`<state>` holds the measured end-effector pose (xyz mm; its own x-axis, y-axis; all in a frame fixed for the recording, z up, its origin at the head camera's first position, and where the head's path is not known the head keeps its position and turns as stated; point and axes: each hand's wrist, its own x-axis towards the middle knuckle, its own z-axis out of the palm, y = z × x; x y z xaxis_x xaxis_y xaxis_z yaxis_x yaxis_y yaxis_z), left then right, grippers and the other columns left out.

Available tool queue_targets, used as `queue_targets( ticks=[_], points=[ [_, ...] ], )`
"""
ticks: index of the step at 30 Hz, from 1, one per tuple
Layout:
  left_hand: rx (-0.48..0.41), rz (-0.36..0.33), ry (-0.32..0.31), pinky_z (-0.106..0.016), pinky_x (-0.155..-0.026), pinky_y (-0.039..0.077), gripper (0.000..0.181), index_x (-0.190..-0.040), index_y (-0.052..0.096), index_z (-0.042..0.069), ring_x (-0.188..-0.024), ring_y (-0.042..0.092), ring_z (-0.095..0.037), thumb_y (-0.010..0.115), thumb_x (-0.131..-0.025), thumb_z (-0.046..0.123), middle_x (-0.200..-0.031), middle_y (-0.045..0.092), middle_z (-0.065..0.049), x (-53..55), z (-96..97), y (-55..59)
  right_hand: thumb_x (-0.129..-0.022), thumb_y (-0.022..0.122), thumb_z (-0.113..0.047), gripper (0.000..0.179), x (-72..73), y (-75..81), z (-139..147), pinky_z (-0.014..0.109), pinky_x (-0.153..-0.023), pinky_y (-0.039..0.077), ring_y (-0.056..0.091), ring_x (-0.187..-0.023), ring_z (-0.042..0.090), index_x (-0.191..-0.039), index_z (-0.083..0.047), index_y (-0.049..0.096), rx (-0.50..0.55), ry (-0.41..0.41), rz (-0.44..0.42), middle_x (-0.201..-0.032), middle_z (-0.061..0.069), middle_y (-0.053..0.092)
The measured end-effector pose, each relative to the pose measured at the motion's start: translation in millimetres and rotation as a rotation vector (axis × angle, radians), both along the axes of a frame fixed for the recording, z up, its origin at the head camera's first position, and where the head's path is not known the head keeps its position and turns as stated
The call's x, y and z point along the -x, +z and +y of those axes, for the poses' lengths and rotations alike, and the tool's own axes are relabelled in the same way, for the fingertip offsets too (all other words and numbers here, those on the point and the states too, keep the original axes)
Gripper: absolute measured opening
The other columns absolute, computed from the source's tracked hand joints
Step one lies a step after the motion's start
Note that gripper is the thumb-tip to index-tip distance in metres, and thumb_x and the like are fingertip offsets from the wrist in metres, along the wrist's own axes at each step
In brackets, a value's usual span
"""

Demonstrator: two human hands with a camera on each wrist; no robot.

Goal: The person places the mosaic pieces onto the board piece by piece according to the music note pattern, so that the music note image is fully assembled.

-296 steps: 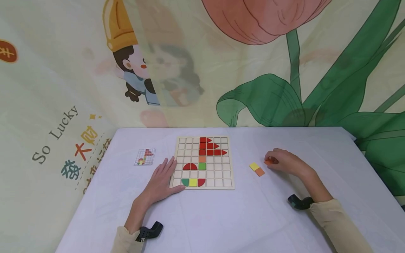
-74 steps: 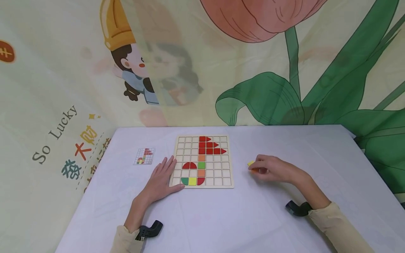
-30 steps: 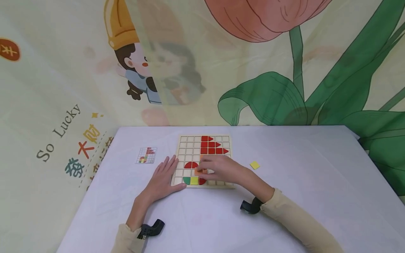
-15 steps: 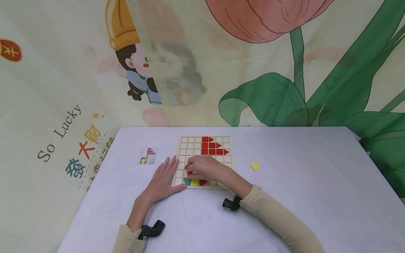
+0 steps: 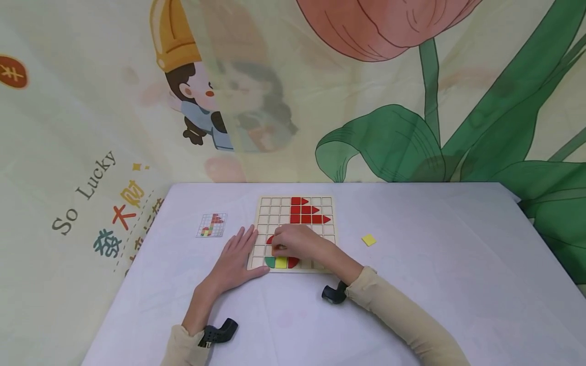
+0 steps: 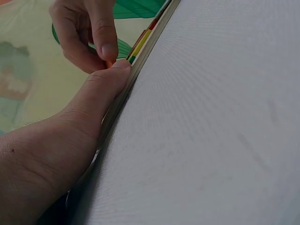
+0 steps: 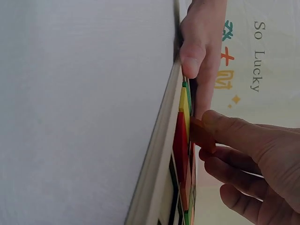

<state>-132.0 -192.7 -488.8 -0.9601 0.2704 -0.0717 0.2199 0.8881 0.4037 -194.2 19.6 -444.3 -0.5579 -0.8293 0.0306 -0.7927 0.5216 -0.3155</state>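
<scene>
My right hand (image 5: 299, 242) pinches an orange square tile (image 7: 202, 136) between thumb and fingers, low over the wooden grid board (image 5: 327, 230). In the right wrist view the tile is tilted, its lower edge right at the board's surface beside a yellow tile (image 7: 184, 105). The left hand (image 5: 232, 260) lies flat along the board's left side, thumb on the near left corner. Red squares and pointed pieces (image 5: 308, 219) fill part of the upper rows. Along the bottom row sit a green rounded piece (image 5: 269, 262), the yellow tile and a red rounded piece (image 5: 293, 263). My right hand covers the board's middle.
A loose yellow square tile (image 5: 369, 240) lies on the white-covered table (image 5: 430, 244) right of the board. To the left is a small pattern card (image 5: 211, 225) with a coloured grid. A printed cloth (image 5: 274, 101) hangs behind the table.
One orange tile went into the second row from the bottom. My right hand then picked up another orange tile at the right and carried it left over the board. The left hand stayed put.
</scene>
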Motion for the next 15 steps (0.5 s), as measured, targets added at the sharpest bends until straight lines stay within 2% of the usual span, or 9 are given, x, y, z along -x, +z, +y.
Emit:
queue_targets(
  ticks=[9,15],
  points=[
    [0.001,0.005,0.001,-0.058,-0.122,0.012,0.101,-0.156,0.019,0.014,-0.153,0.006,-0.031,0.063,-0.081,0.065,-0.165,0.014,-0.006,0.3,-0.7,-1.9,-0.087,0.072,-0.03,0.015,-0.2,-3.9,-3.9,0.013,-0.073,0.049,0.057,-0.08,0.006,-0.097,-0.02,0.078,0.006,0.033,0.049,-0.089,-0.007,0.07],
    [-0.004,0.007,-0.003,-0.058,-0.121,0.013,0.101,-0.156,0.019,0.013,-0.153,0.006,-0.032,0.063,-0.081,0.065,-0.165,0.015,-0.007,0.2,-0.7,-1.3,-0.087,0.072,-0.029,0.018,1.7,-7.0,-8.1,0.014,-0.075,0.049,0.056,-0.083,0.007,-0.101,-0.019,0.077,-0.008,0.04,0.045,-0.09,-0.007,0.07]
  ],
)
